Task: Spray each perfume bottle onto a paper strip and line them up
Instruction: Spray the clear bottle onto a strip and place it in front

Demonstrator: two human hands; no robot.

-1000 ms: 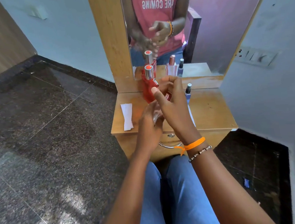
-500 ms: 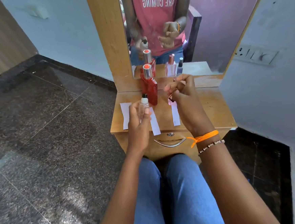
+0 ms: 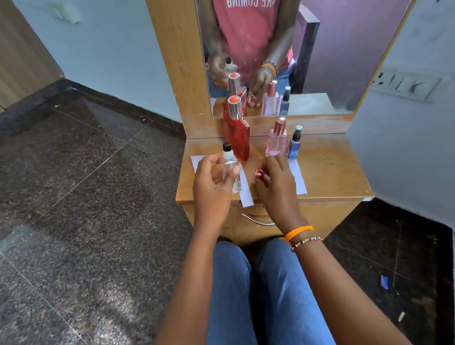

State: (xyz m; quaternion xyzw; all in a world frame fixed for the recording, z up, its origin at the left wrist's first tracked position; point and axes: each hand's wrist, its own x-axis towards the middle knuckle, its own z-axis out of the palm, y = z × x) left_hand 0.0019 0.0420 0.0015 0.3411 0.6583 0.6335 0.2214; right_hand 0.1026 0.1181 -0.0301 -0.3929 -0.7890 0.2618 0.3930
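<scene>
My left hand (image 3: 213,181) grips a small clear perfume bottle (image 3: 230,169) with a bare black spray top, upright over the left part of the wooden dresser top (image 3: 327,170). My right hand (image 3: 275,185) pinches a small rose-gold cap (image 3: 260,173) just to the right of it. A tall red bottle (image 3: 237,136) stands behind, a pink bottle (image 3: 276,141) and a small blue bottle (image 3: 295,144) stand to the right. White paper strips lie on the top: one under the left hand (image 3: 197,161), one in the middle (image 3: 245,191), one at the right (image 3: 297,176).
A mirror (image 3: 334,55) rises behind the bottles and reflects them and a person. A drawer with a metal handle (image 3: 257,220) sits below the top, above my knees. A wall with a switch plate (image 3: 407,84) stands close at the right. Dark stone floor spreads to the left.
My right hand has dropped from near the mirror edge down towards the table with the cap. The pink and blue bottles, hidden before, now show. My left hand keeps the clear bottle.
</scene>
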